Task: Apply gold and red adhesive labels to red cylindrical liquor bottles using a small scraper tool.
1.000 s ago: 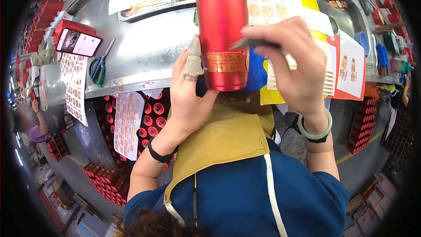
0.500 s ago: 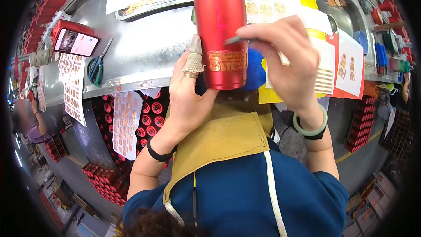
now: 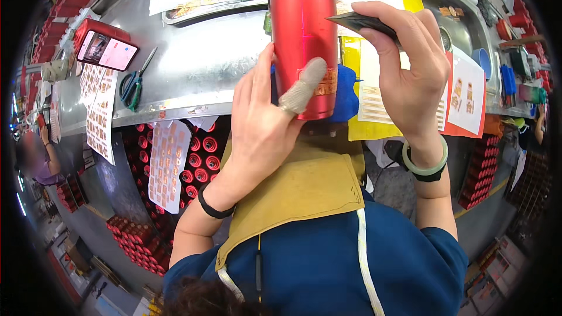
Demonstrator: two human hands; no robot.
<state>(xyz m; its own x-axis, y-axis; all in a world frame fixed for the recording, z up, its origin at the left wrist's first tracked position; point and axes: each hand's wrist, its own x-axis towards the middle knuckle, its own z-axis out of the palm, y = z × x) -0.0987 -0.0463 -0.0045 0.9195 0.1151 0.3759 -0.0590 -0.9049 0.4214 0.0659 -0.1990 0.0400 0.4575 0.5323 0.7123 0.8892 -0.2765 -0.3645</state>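
Observation:
A red metallic bottle (image 3: 304, 26) is at the middle of the bench, its neck pointing away from me. My left hand (image 3: 263, 114) holds it from the left side. One finger of that hand, wrapped in a pale covering, lies across the bottle on a gold patterned decal (image 3: 326, 83) near its base, hiding part of the decal. To the right, my right hand (image 3: 414, 64) pinches dark pointed tweezers (image 3: 366, 23). Their tip is just beside the bottle's right side, apart from the decal. Behind the bottle's lower end sits a blue cloth or pad (image 3: 346, 95).
Scissors (image 3: 136, 82) and a lit phone (image 3: 106, 51) leaning on a red block are at the left. Decal sheets (image 3: 100, 102) hang over the front edge. More sheets lie at the back and on yellow and red folders (image 3: 355, 123) at the right. Red bottles (image 3: 140, 246) stand below.
The tweezers have moved off the decal, to the right and away from me. My wrapped left finger has swung across the bottle onto the decal.

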